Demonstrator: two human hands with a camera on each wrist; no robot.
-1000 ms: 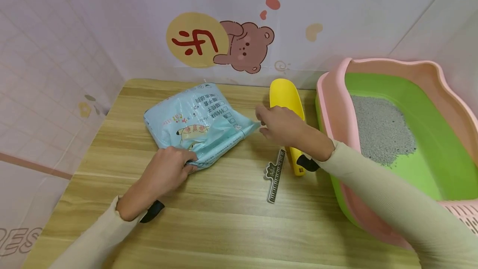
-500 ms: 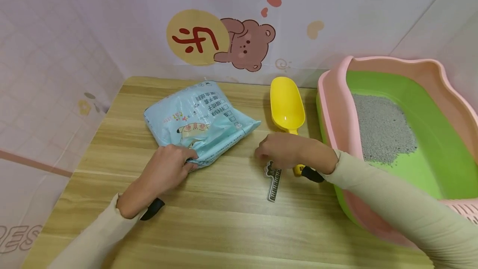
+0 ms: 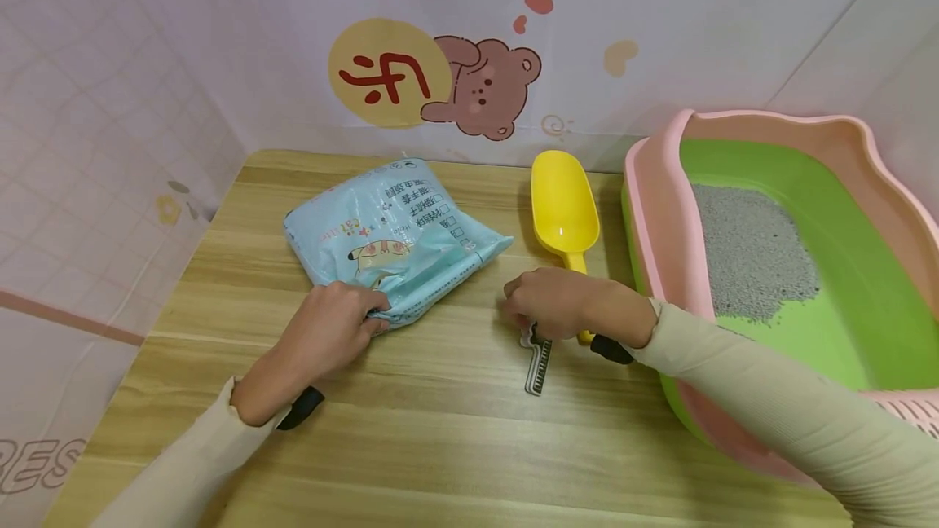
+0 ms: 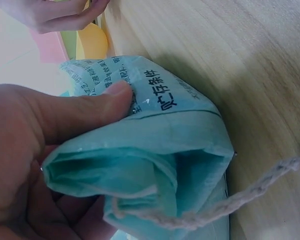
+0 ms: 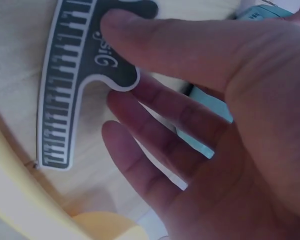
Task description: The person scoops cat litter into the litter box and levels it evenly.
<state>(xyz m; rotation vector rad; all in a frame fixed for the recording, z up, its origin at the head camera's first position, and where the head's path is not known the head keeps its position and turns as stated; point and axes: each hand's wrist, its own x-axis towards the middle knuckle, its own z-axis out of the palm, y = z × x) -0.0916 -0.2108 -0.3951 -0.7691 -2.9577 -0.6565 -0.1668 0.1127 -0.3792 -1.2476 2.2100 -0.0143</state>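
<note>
My left hand grips the folded front corner of a light blue cat litter bag, which lies on the table. In the left wrist view the thumb presses the rolled bag edge from above, with the fingers curled below. A grey-white cord trails from the fold. My right hand is over a black piano-key clip to the right of the bag. The right wrist view has the thumb on the tab of the clip, with fingers behind it, pinching it. The hand hides its upper part in the head view.
Just beyond the right hand lies a yellow scoop, its handle partly covered. A pink and green litter box stands at the right, with grey litter inside. A printed wall closes off the table's back.
My right hand has moved from the bag's right corner toward me, over the clip, and taken hold of it. The left hand keeps its grip on the bag, which has hardly moved.
</note>
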